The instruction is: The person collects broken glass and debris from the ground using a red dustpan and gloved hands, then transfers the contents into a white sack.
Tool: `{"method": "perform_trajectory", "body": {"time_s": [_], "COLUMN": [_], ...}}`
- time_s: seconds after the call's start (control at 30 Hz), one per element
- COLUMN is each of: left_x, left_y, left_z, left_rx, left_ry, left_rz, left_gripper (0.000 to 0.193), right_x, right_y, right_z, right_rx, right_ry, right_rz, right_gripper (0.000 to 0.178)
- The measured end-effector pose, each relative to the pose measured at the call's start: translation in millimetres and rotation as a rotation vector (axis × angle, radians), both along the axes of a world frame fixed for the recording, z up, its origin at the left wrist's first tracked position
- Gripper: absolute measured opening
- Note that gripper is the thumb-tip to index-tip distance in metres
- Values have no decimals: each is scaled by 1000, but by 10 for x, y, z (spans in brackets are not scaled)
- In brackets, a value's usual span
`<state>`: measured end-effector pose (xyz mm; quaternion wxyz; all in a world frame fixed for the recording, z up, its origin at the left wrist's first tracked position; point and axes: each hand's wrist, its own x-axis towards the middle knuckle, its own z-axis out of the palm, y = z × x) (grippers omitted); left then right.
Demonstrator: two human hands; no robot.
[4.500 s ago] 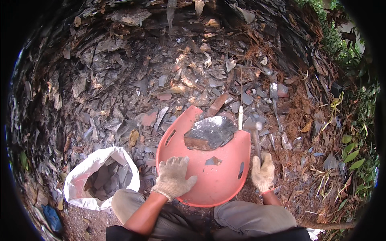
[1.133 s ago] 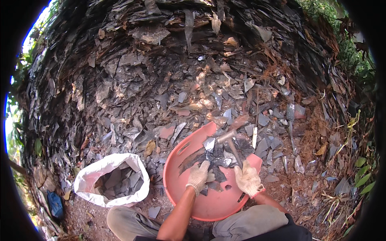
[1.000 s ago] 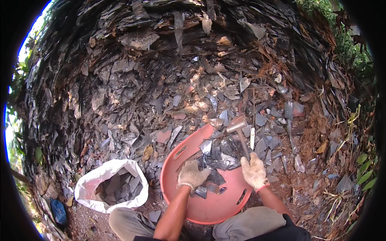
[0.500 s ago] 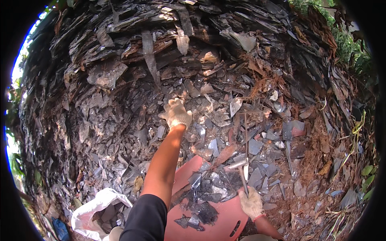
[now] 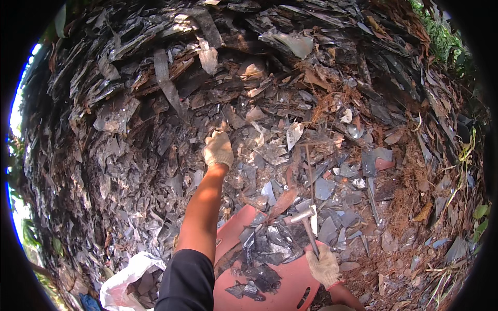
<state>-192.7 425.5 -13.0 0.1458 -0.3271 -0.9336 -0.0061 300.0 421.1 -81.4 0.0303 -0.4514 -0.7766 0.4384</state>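
My left hand (image 5: 218,149), in a pale work glove, reaches out to the bank of broken, flaky dark stone (image 5: 155,140). Its fingers are curled in against the stone; whether a flake is between them is hidden. Lower right, my gloved right hand (image 5: 323,266) grips a hammer (image 5: 312,234) by its handle, with the pale metal head up and away from me. Beside that hand lies a reddish plastic sheet (image 5: 290,280) with a slot cut in it. Dark, shiny stone slabs (image 5: 272,243) are piled on the sheet, with smaller pieces nearer me.
An open white sack (image 5: 116,290) with stone pieces inside stands at the lower left. A thin rusty rod (image 5: 309,173) extends beyond the hammer head. Loose grey shards (image 5: 324,189) cover the ground to the right, near reddish roots (image 5: 407,202). Layered stone rises steeply at the far side.
The spread fingers of my left hand have curled in at the stone. My right hand still holds the hammer by the sheet. The whole view has shifted slightly.
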Motion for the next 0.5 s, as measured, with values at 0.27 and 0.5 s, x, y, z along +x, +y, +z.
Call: {"method": "perform_trajectory", "body": {"time_s": [0.27,0.5], "left_x": [81,-248], "left_y": [-27,130], "left_z": [86,-148], "left_rx": [-116,-280], "left_ry": [92,85], "left_rz": [-22,191], "left_gripper": [75,67], "right_x": [18,-60], "right_y": [23,36], "right_z": [35,244], "right_rx": [9,-85], "right_ry": [27,-120], "right_rz": [-1,7], "right_gripper": [46,38]}}
